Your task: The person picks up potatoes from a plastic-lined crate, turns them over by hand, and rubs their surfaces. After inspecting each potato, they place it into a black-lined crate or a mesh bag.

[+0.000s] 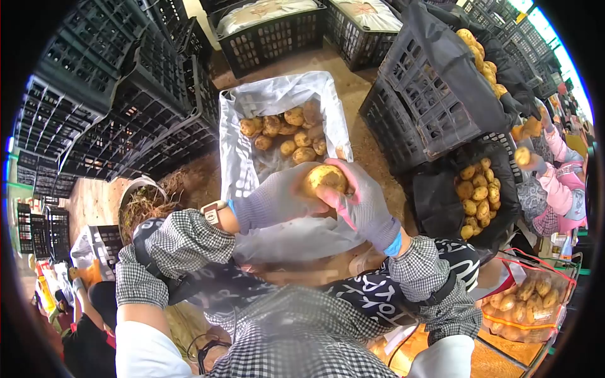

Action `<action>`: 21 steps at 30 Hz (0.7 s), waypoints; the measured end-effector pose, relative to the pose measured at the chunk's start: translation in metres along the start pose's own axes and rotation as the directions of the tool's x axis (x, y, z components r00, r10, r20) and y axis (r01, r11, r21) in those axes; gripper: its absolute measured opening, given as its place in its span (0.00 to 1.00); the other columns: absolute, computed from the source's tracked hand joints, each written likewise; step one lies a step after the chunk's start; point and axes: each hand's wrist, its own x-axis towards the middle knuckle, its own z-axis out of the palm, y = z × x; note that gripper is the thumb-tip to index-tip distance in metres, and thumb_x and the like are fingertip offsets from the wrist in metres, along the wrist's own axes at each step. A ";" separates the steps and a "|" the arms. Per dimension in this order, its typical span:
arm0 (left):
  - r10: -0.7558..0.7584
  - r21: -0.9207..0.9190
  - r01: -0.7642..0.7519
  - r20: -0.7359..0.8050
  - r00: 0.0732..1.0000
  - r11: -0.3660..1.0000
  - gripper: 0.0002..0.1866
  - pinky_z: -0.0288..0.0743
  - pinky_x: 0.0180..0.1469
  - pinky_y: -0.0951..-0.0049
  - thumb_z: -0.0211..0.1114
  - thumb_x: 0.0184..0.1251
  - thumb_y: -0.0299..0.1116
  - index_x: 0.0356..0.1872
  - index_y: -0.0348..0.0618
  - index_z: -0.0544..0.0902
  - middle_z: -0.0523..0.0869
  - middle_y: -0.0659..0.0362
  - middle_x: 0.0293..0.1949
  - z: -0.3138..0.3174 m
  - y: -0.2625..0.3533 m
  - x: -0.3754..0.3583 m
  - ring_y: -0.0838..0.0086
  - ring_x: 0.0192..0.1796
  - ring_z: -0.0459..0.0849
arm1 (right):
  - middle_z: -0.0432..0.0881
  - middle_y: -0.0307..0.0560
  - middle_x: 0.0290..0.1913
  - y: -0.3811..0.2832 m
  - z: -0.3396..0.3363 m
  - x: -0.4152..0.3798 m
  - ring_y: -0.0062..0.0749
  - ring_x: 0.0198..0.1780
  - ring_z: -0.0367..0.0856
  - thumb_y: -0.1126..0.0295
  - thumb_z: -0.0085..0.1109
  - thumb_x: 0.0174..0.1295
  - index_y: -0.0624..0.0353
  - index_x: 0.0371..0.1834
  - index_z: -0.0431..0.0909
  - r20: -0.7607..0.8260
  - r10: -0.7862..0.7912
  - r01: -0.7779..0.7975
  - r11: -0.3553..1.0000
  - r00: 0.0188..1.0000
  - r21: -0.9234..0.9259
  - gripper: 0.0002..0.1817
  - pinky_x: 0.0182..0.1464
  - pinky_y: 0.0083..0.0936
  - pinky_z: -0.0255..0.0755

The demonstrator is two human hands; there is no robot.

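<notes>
A yellow potato [328,181] is held between my two gloved hands at the middle of the view. My left hand [272,198] wraps round its left side, with the fingertips partly hidden behind it. My right hand [368,205], in a grey glove with pink fingertips, grips it from the right, the thumb across its front. Both hands are over the near part of a crate lined with white plastic [338,104]. Several brown potatoes [293,116] lie inside that crate, toward its far end.
Black crates [151,88] are stacked at the left, with a tub of roots [148,201] below. A tilted black crate [435,82] and lined potato crate [441,201] stand at the right. A co-worker [558,189] in pink sleeves holds a potato. Bagged potatoes [526,302] lie lower right.
</notes>
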 end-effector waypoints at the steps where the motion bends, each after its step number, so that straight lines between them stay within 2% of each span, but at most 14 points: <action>1: -0.078 -0.071 0.081 0.042 0.996 0.994 0.39 0.78 0.55 0.67 0.77 0.57 0.40 0.68 0.41 0.70 0.86 0.52 0.52 0.000 0.000 -0.007 0.66 0.53 0.86 | 0.83 0.48 0.49 -0.003 0.002 -0.002 0.29 0.50 0.82 0.57 0.64 0.68 0.64 0.60 0.77 0.004 -0.028 0.028 0.999 1.000 -0.028 0.25 0.52 0.25 0.75; 2: -0.149 -0.136 0.160 0.089 0.985 0.978 0.38 0.78 0.57 0.65 0.77 0.57 0.40 0.68 0.41 0.70 0.86 0.51 0.52 0.000 0.000 -0.011 0.65 0.54 0.85 | 0.83 0.48 0.47 0.000 0.005 -0.003 0.27 0.48 0.82 0.59 0.62 0.70 0.65 0.59 0.78 0.015 0.081 -0.081 0.996 0.997 0.041 0.22 0.51 0.25 0.75; 5: 0.248 0.117 -0.236 -0.101 0.963 0.965 0.38 0.80 0.52 0.68 0.76 0.59 0.40 0.69 0.42 0.70 0.87 0.52 0.49 0.025 -0.037 -0.019 0.69 0.50 0.87 | 0.85 0.46 0.42 0.012 0.006 -0.006 0.22 0.45 0.81 0.65 0.58 0.73 0.66 0.55 0.79 0.037 0.275 -0.277 0.948 0.961 0.158 0.16 0.49 0.22 0.75; 6: 0.312 0.056 -0.307 -0.127 0.942 0.950 0.37 0.80 0.50 0.69 0.75 0.60 0.39 0.69 0.43 0.70 0.87 0.52 0.48 0.028 -0.038 -0.017 0.71 0.48 0.87 | 0.85 0.45 0.41 0.012 0.006 -0.008 0.20 0.44 0.80 0.66 0.56 0.73 0.66 0.55 0.80 0.031 0.258 -0.260 0.955 0.966 0.144 0.15 0.48 0.22 0.75; 9: 0.010 -0.249 -0.041 -0.122 0.992 0.968 0.36 0.79 0.52 0.67 0.75 0.60 0.37 0.69 0.43 0.70 0.87 0.50 0.49 0.023 -0.033 -0.022 0.67 0.49 0.88 | 0.84 0.45 0.44 0.003 0.001 -0.006 0.16 0.43 0.79 0.70 0.56 0.73 0.66 0.57 0.78 -0.026 0.159 -0.156 0.982 0.987 0.109 0.15 0.46 0.18 0.74; 11: -0.006 -0.217 -0.021 -0.126 0.992 0.976 0.37 0.78 0.55 0.65 0.75 0.59 0.36 0.70 0.46 0.70 0.85 0.50 0.52 0.017 -0.024 -0.025 0.64 0.52 0.86 | 0.83 0.46 0.49 -0.002 0.000 -0.006 0.16 0.43 0.78 0.69 0.58 0.71 0.66 0.60 0.76 -0.076 0.028 -0.025 0.999 0.997 0.041 0.18 0.46 0.17 0.73; 12: -0.015 -0.201 -0.010 -0.126 0.992 0.980 0.37 0.77 0.57 0.64 0.75 0.59 0.35 0.70 0.47 0.70 0.84 0.49 0.53 0.015 -0.023 -0.024 0.62 0.54 0.85 | 0.81 0.47 0.54 -0.004 0.002 -0.010 0.18 0.47 0.78 0.67 0.62 0.69 0.66 0.63 0.74 -0.037 -0.025 0.024 0.999 0.999 -0.044 0.22 0.49 0.19 0.73; 13: 0.130 -0.027 -0.139 -0.220 0.967 0.990 0.37 0.77 0.57 0.63 0.75 0.59 0.35 0.70 0.48 0.71 0.83 0.49 0.54 0.018 -0.029 -0.021 0.61 0.55 0.84 | 0.79 0.48 0.58 -0.005 0.003 -0.014 0.21 0.51 0.79 0.64 0.65 0.67 0.67 0.66 0.71 0.003 -0.078 0.078 0.989 0.997 -0.125 0.27 0.52 0.20 0.73; 15: 0.439 0.339 -0.331 -0.316 0.841 0.880 0.38 0.76 0.59 0.63 0.75 0.58 0.34 0.71 0.51 0.71 0.80 0.50 0.57 0.030 -0.039 -0.013 0.59 0.56 0.82 | 0.78 0.49 0.61 -0.009 0.019 -0.015 0.24 0.55 0.78 0.61 0.68 0.65 0.68 0.67 0.70 0.000 -0.086 0.084 0.978 0.996 -0.191 0.32 0.56 0.22 0.73; 16: 0.351 0.287 -0.268 -0.295 0.889 0.920 0.39 0.75 0.60 0.61 0.76 0.55 0.31 0.71 0.55 0.72 0.77 0.49 0.60 0.033 -0.037 -0.016 0.54 0.59 0.79 | 0.78 0.49 0.61 -0.007 0.017 -0.015 0.28 0.57 0.79 0.57 0.65 0.67 0.67 0.68 0.69 0.043 -0.003 0.005 0.999 0.999 -0.051 0.32 0.58 0.24 0.74; 17: 0.353 0.260 -0.280 -0.299 0.886 0.924 0.40 0.75 0.61 0.61 0.77 0.54 0.31 0.71 0.55 0.72 0.76 0.49 0.60 0.032 -0.036 -0.016 0.53 0.59 0.78 | 0.78 0.49 0.61 -0.004 0.016 -0.014 0.32 0.59 0.79 0.53 0.62 0.70 0.67 0.68 0.69 0.086 0.081 -0.088 0.993 0.993 0.082 0.33 0.59 0.26 0.74; 18: 0.358 0.236 -0.293 -0.309 0.881 0.926 0.40 0.74 0.61 0.61 0.77 0.53 0.30 0.71 0.55 0.72 0.76 0.49 0.61 0.031 -0.036 -0.015 0.53 0.60 0.78 | 0.78 0.49 0.61 0.031 0.021 -0.016 0.33 0.59 0.80 0.51 0.59 0.71 0.66 0.69 0.68 0.074 0.064 -0.077 0.979 0.995 0.191 0.33 0.59 0.27 0.75; 19: 0.360 0.210 -0.305 -0.323 0.875 0.929 0.41 0.74 0.62 0.60 0.78 0.52 0.30 0.71 0.55 0.73 0.76 0.50 0.61 0.029 -0.035 -0.014 0.52 0.60 0.78 | 0.78 0.48 0.61 0.027 0.015 -0.012 0.33 0.59 0.80 0.49 0.54 0.73 0.65 0.70 0.67 0.149 0.110 -0.151 0.941 0.983 0.303 0.33 0.57 0.27 0.76; 21: 0.550 0.441 -0.403 -0.284 0.785 0.802 0.43 0.74 0.62 0.60 0.78 0.51 0.29 0.72 0.55 0.71 0.75 0.49 0.62 0.023 -0.038 -0.011 0.52 0.62 0.77 | 0.77 0.46 0.62 0.019 0.005 -0.003 0.32 0.59 0.80 0.44 0.45 0.77 0.63 0.72 0.65 0.296 0.200 -0.326 0.813 0.934 0.482 0.34 0.54 0.28 0.79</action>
